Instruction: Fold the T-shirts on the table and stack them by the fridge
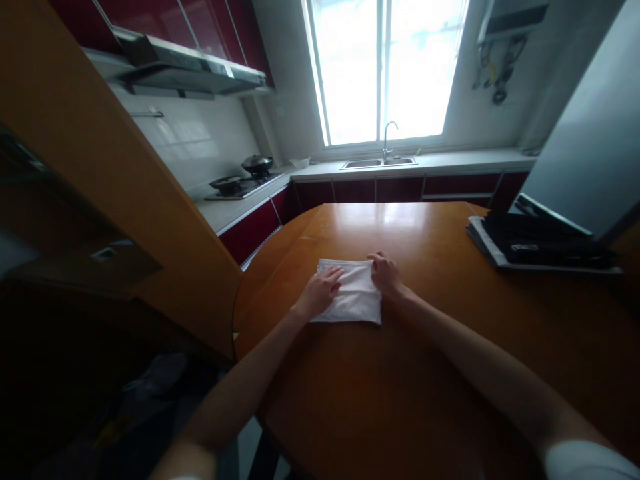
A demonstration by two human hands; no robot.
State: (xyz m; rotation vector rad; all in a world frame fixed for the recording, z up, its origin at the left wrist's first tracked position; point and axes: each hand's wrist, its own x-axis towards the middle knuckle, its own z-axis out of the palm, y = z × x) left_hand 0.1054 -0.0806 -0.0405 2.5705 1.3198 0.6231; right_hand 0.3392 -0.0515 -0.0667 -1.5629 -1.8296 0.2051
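A white folded cloth, roughly square and slightly wrinkled, lies on the wooden table in front of me. My left hand rests on its left side with the fingers stretched out across the fabric. At the upper right corner, my right hand has its fingers bent around the cloth's edge. The underside of the cloth and its lower layers are hidden, so its kind of garment or towel cannot be made out.
The round-edged wooden table spreads around the cloth. To the right sits a stack of folded dark clothes with a white layer below. Beyond are a sink, a stove with a lidded wok and a wooden panel at left.
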